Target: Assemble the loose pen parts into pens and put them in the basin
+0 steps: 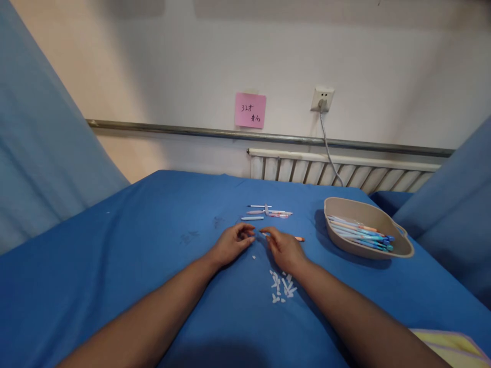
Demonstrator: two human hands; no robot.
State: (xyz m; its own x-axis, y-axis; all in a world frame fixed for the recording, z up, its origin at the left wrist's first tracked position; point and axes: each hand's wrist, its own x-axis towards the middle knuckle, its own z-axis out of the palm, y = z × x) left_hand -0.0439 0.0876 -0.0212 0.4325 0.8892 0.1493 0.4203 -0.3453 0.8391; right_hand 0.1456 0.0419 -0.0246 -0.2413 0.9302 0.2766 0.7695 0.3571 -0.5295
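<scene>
2 hands [233,244], 1 basket [399,248], 1 note [250,110], 1 socket [322,98]; pens [356,232] too overlapped to count.

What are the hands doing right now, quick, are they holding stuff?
Left hand: partly open, fingers curled, nothing seen in it.
Right hand: fingers bent; an orange-ended pen shows beside it, but whether it's held cannot be told.

Blue cloth [134,250] — tan basket [402,248] — white bits [286,288], pink note [250,110].

Bare forearms [151,313] — narrowing wrists [210,262], bare hands [231,244]
</scene>
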